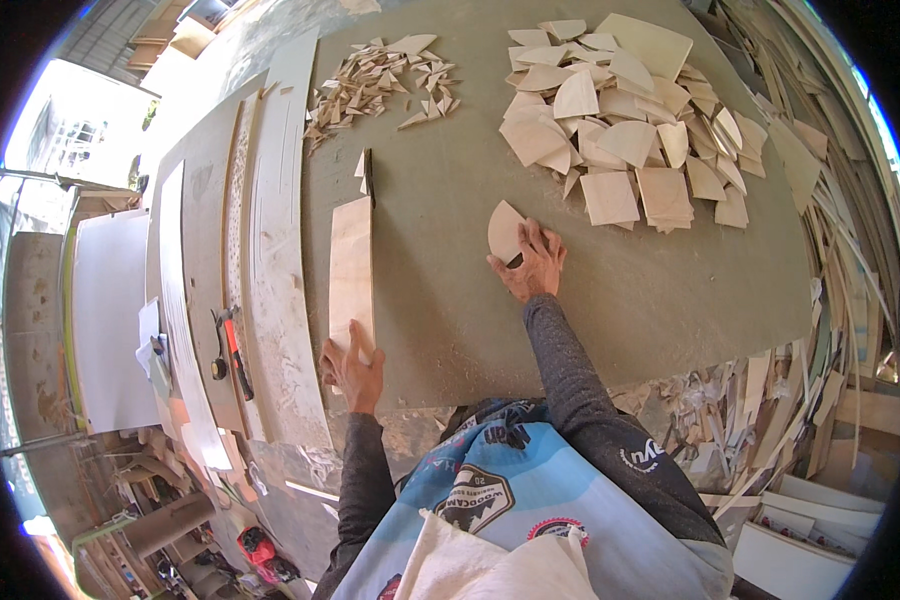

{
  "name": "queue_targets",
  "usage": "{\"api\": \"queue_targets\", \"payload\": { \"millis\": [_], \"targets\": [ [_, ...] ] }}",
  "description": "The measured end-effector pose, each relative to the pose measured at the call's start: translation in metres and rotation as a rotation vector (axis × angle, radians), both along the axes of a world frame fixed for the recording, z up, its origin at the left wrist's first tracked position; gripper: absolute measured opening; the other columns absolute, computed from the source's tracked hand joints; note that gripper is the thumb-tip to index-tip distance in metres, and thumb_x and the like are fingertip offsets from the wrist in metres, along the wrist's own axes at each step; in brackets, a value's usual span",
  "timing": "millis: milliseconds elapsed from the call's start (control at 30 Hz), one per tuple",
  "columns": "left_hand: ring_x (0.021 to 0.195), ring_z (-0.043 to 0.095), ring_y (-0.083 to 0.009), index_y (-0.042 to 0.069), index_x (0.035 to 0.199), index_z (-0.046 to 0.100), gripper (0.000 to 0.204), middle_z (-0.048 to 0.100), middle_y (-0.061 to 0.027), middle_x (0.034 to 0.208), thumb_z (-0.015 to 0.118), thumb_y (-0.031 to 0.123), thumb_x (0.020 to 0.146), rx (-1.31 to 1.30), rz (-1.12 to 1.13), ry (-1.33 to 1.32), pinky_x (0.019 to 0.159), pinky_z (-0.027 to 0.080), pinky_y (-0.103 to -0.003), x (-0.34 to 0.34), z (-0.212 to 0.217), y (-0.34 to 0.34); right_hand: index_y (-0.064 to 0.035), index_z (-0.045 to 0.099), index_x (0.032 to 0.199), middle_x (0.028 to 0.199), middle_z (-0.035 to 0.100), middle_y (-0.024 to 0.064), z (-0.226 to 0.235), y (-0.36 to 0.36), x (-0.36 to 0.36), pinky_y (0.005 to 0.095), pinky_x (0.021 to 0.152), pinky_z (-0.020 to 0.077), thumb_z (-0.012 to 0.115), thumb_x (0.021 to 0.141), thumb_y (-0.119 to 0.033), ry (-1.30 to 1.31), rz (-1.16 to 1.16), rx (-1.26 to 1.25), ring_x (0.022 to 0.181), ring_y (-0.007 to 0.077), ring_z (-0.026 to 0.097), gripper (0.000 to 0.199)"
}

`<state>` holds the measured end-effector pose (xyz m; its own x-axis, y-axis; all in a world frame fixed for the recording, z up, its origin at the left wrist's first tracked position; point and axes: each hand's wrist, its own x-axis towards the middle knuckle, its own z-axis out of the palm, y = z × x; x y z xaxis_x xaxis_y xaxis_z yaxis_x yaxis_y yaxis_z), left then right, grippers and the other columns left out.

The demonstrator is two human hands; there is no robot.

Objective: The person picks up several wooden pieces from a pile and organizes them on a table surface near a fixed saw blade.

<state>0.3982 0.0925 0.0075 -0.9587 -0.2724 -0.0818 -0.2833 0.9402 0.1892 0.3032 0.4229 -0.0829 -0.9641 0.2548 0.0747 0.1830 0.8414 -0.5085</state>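
Observation:
My left hand (354, 368) grips the near end of a long, pale plywood strip (351, 260) lying flat on the table. The strip's far end meets a thin dark upright piece (369, 175), which looks like a saw blade, with small triangular offcuts (361, 165) beside it. To the right, my right hand (533, 262) has its fingers bent over a fan-shaped plywood piece (505, 228) and holds it by its right side. Something small and dark shows under those fingers; I cannot make out what it is.
A big heap of fan-shaped and square-cornered plywood pieces (625, 140) lies far right on the table (450, 330). Pointed offcuts (370, 88) are piled far left. Left of the strip run a long pale board (282, 230) and a red-handled hammer (236, 352). Wood scraps (730, 410) lie below right.

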Motion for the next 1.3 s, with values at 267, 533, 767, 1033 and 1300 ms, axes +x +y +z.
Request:
{"api": "queue_targets", "payload": {
  "millis": [267,533,767,1033,1300],
  "targets": [
    [0.133,0.025,-0.0467,0.032,0.146,0.044,0.076,0.026,-0.0262,0.147,0.076,0.028,0.077,-0.007,-0.032,-0.034,0.102,0.025,-0.066,-0.036,0.000,-0.017,-0.0059,0.051,0.139,0.148,0.039,0.0026,0.000,0.001,0.000,0.0528,0.111,0.0253,0.067,0.074,-0.062,-0.019,0.004,0.026,0.130,0.0274,0.031,0.088],
    [0.134,0.026,-0.0525,0.034,0.144,0.044,0.071,0.033,-0.0262,0.141,0.073,0.038,0.079,-0.055,-0.051,-0.116,0.099,0.023,-0.078,-0.173,0.025,-0.028,-0.0054,0.055,0.135,0.146,0.042,-0.0005,0.010,-0.003,-0.001,0.0492,0.113,0.0250,0.070,0.071,-0.061,-0.027,-0.029,0.005,0.131,0.0263,0.031,0.086],
    [0.138,0.026,-0.0483,0.031,0.143,0.049,0.072,0.037,-0.0285,0.145,0.071,0.046,0.076,-0.047,-0.079,-0.111,0.108,0.017,-0.068,-0.290,0.091,0.012,-0.0055,0.056,0.134,0.148,0.041,0.0016,0.005,0.000,0.000,0.0508,0.114,0.0237,0.072,0.071,-0.058,0.019,-0.037,0.009,0.132,0.0269,0.032,0.083],
    [0.131,0.037,-0.0462,0.029,0.145,0.047,0.079,0.045,-0.0310,0.136,0.076,0.046,0.074,0.107,-0.135,-0.079,0.106,0.032,-0.058,-0.240,0.023,-0.101,-0.0050,0.056,0.134,0.146,0.044,0.0037,0.007,-0.003,0.002,0.0503,0.115,0.0231,0.075,0.071,-0.055,0.040,-0.055,-0.044,0.133,0.0274,0.032,0.083],
    [0.135,0.028,-0.0494,0.027,0.146,0.045,0.078,0.033,-0.0301,0.145,0.076,0.045,0.077,0.058,0.324,0.033,0.103,0.024,-0.071,-0.029,-0.017,-0.123,-0.0028,0.057,0.132,0.146,0.046,0.0069,0.006,0.011,0.009,0.0526,0.112,0.0265,0.077,0.067,-0.051,0.043,0.061,-0.072,0.133,0.0283,0.033,0.083]
  ]
}}
